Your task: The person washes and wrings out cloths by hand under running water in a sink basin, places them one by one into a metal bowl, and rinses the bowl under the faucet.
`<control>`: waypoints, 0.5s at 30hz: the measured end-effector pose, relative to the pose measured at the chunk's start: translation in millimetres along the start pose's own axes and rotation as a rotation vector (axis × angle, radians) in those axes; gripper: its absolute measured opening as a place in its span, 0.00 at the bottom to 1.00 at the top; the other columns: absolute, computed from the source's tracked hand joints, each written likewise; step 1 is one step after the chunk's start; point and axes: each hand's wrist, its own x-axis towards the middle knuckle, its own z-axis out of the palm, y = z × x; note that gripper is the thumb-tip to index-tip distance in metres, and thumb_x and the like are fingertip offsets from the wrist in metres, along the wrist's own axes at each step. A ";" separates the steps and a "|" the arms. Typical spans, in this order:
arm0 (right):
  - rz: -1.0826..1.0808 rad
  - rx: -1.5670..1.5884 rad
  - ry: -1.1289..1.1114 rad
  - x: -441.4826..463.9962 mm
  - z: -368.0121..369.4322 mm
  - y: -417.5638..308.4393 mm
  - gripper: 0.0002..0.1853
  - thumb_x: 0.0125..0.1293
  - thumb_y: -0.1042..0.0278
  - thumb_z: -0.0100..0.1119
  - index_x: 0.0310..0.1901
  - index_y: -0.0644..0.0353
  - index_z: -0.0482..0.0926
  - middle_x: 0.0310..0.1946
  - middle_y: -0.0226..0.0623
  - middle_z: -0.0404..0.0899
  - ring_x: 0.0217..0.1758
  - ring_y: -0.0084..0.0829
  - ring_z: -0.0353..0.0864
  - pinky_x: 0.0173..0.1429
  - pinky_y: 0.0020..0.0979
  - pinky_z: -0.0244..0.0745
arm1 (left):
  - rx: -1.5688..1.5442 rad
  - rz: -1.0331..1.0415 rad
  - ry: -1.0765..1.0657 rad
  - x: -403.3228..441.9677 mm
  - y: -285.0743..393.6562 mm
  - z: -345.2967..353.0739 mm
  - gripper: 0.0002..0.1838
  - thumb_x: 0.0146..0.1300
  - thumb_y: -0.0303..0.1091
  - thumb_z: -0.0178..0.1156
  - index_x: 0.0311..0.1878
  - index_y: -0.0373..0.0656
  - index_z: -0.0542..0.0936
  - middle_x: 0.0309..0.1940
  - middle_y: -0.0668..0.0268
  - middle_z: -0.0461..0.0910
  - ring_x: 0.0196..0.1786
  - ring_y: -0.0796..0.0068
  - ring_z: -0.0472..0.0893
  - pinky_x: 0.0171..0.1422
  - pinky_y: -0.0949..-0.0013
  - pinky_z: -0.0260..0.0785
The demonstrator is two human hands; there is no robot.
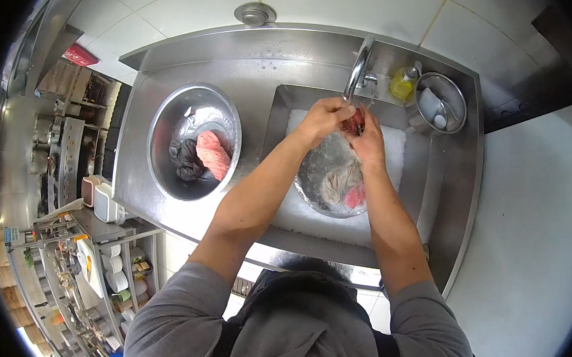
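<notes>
A dark red item (pixel 353 122), seemingly a wet cloth, is held between the left hand (pixel 323 119) and the right hand (pixel 369 143), just below the spout of the faucet (pixel 358 67) and above the metal bowl (pixel 309 172) that is set in the sink (pixel 279 115). The fingers of both hands are closed in around it; how firmly it is pressed cannot be told, since much of it is covered. In the bowl below, a greyish cloth (pixel 340 182) and a pink cloth (pixel 356 196) are half sunk in cloudy water. If the grip is loosened while the item is slick, it could be dropped into that water, and splashes could be thrown up the forearms. Should colour be shed by the red fabric, the paler cloth beneath could be stained by the drips. If more water is run in, the bowl could be overfilled and its contents carried over the rim. On the counter to the left, a dark grey cloth (pixel 184 160) and a twisted coral cloth (pixel 213 155) are kept in a second bowl (pixel 171 119), touching each other, so dye could be passed between them if both are damp.
</notes>
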 end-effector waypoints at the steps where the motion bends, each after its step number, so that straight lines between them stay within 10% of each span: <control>1: -0.012 -0.044 -0.047 3.3 10.0 6.9 0.29 0.44 0.71 0.72 0.52 0.57 0.76 0.49 0.44 0.77 0.47 0.39 0.80 0.52 0.33 0.73 | 0.005 -0.002 0.007 -10.4 1.5 -3.3 0.14 0.62 0.39 0.59 0.38 0.36 0.80 0.31 0.60 0.82 0.36 0.67 0.80 0.44 0.67 0.71; 6: 0.342 0.168 -0.353 19.5 12.4 -12.4 0.19 0.48 0.69 0.67 0.44 0.61 0.76 0.40 0.46 0.81 0.45 0.43 0.81 0.49 0.36 0.73 | -0.756 0.236 0.051 -67.2 12.4 -43.7 0.12 0.65 0.39 0.55 0.40 0.39 0.79 0.39 0.57 0.81 0.46 0.63 0.79 0.57 0.59 0.69; 10: 0.181 0.308 -0.053 29.3 17.8 -33.8 0.16 0.46 0.81 0.58 0.41 0.63 0.74 0.35 0.44 0.81 0.41 0.36 0.81 0.46 0.31 0.72 | -0.838 0.214 0.276 -72.9 -44.4 -87.2 0.19 0.67 0.44 0.51 0.49 0.37 0.75 0.49 0.53 0.77 0.56 0.57 0.75 0.64 0.53 0.65; 12: 0.299 0.429 -0.066 25.1 0.1 -79.5 0.17 0.45 0.84 0.54 0.41 0.63 0.74 0.34 0.42 0.80 0.40 0.34 0.80 0.46 0.32 0.71 | -0.662 -0.297 0.409 -63.8 -76.6 -78.3 0.23 0.67 0.48 0.48 0.53 0.37 0.72 0.49 0.54 0.76 0.55 0.57 0.75 0.63 0.53 0.66; 15: 0.210 0.390 -0.068 -2.1 15.6 -72.4 0.25 0.47 0.88 0.47 0.51 0.63 0.71 0.46 0.47 0.77 0.49 0.40 0.78 0.57 0.34 0.70 | -0.928 -0.375 0.154 -43.7 -56.8 -31.7 0.24 0.68 0.50 0.46 0.52 0.37 0.71 0.45 0.54 0.77 0.49 0.59 0.77 0.58 0.55 0.69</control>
